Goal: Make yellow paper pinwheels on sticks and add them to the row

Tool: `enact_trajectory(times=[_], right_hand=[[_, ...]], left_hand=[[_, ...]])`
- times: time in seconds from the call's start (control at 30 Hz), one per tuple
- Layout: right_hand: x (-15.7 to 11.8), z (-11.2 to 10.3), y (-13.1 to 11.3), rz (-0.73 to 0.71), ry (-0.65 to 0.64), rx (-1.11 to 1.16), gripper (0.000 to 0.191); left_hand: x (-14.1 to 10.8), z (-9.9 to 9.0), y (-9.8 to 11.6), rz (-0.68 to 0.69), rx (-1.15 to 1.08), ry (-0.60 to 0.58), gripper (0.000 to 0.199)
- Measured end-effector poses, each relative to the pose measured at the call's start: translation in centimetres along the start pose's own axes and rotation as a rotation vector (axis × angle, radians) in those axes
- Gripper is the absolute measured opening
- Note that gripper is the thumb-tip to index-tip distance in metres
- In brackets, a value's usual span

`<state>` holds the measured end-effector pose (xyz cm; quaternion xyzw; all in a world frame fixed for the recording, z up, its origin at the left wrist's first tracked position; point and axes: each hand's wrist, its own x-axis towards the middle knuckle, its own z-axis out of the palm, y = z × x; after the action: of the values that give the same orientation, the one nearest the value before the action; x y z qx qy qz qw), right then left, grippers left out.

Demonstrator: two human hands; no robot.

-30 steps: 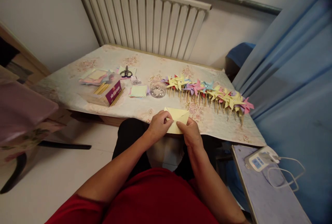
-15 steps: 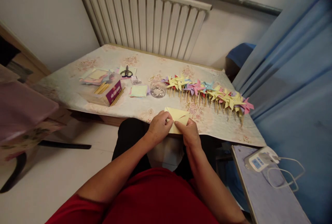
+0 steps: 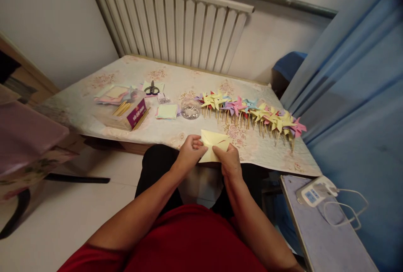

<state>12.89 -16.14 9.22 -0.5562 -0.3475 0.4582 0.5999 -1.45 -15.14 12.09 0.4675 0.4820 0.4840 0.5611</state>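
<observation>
A yellow square of paper [image 3: 210,154], with slits or creases running in from its corners, is held over the table's front edge. My right hand [image 3: 230,158] pinches its right side, the thumb lying on top and the fingers hidden beneath. At the left edge is my left hand [image 3: 191,151], its thumb on the paper and its curled fingers partly visible beside the edge. Beyond the paper stand several finished paper pinwheels [image 3: 237,106] on sticks, in yellow, pink, purple and blue. A round clear container [image 3: 190,112] of small shiny pieces sits left of them.
Left on the flowered table [image 3: 170,131] are a stack of coloured paper squares [image 3: 166,111], scissors [image 3: 152,90], a clear box [image 3: 118,121] with wooden sticks, and more paper sheets [image 3: 115,92]. A white power adapter [image 3: 316,192] with a cable lies on the side stand at right.
My left hand's fingers have loosened and shifted slightly left, uncovering more of the paper's left side. The right hand keeps its pinch. The view has shifted slightly.
</observation>
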Motion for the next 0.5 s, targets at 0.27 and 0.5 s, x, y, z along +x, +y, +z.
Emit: enact_trajectory(times=[0.27, 0.5], right_hand=[[0.0, -0.1, 0.3, -0.032, -0.016, -0.129, 0.032], [-0.3, -0.1, 0.2, -0.044, -0.054, -0.195, 0.035]], left_hand=[[-0.2, 0.8, 0.3, -0.154, -0.233, -0.157, 0.043], [0.1, 1.0, -0.1, -0.152, -0.104, -0.092, 0.039]])
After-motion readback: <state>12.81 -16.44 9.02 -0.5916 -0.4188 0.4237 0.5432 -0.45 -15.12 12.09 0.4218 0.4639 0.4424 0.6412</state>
